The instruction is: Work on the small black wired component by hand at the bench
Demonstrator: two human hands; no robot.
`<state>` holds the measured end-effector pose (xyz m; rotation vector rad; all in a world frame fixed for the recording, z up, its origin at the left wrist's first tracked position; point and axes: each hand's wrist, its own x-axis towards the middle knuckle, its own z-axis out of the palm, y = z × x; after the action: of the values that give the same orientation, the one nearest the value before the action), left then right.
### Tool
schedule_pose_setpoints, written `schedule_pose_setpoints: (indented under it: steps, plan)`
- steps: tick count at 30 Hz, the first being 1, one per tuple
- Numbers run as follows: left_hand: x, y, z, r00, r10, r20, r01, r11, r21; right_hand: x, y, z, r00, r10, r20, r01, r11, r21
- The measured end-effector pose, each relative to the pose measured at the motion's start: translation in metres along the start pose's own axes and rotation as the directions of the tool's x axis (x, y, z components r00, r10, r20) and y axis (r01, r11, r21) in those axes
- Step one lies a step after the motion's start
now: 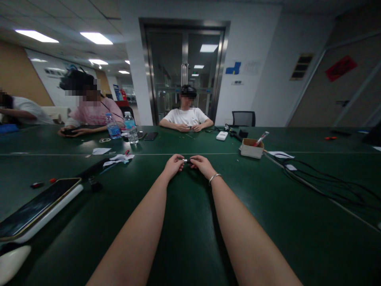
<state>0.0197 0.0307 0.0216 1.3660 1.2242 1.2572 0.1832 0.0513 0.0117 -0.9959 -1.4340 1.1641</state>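
Note:
Both my hands meet over the green table (pixel 190 222), pinching a small silver-and-black object (pixel 186 161) between them. It could be a USB stick or a connector; its size hides the exact kind. The fingertips of my left hand (pixel 173 167) are closed at its silver end. On the dark end, my right hand (pixel 203 165) has thumb and fingers pressed together, partly covering it. A silver bangle (pixel 214 178) circles my right wrist.
At left lie a phone (pixel 38 206) on a white box, a white mouse (pixel 13 262) and paper scraps (pixel 117 159). Water bottles (pixel 131 128) stand farther back. A small box (pixel 252 148) and black cables (pixel 324 178) are at right. Co-workers sit across the table.

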Motion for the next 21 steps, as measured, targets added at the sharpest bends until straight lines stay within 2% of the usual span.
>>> schedule_pose_setpoints:
  steps: [5,10,15,21]
  plan:
    - [0.0039,-0.0041,-0.0002,0.999,-0.031,-0.036,0.03,0.999,-0.013,0.0016,0.0021,-0.0006,1.0,-0.008,-0.004,0.008,1.0,-0.015]
    - [0.0043,-0.0078,-0.0007,0.998,0.018,-0.062,-0.019,1.0,-0.02,0.003,0.0046,-0.0011,1.0,-0.014,-0.002,0.013,0.999,-0.032]
    - [0.0032,-0.0074,-0.0006,0.998,0.048,-0.044,-0.048,0.999,0.015,0.0021,0.0032,-0.0008,1.0,-0.01,0.008,0.01,1.0,-0.02]
    - [0.0037,-0.0038,0.0012,0.999,-0.025,-0.041,0.024,0.999,-0.024,0.0012,0.0023,-0.0011,1.0,-0.026,0.013,0.026,0.999,-0.02]
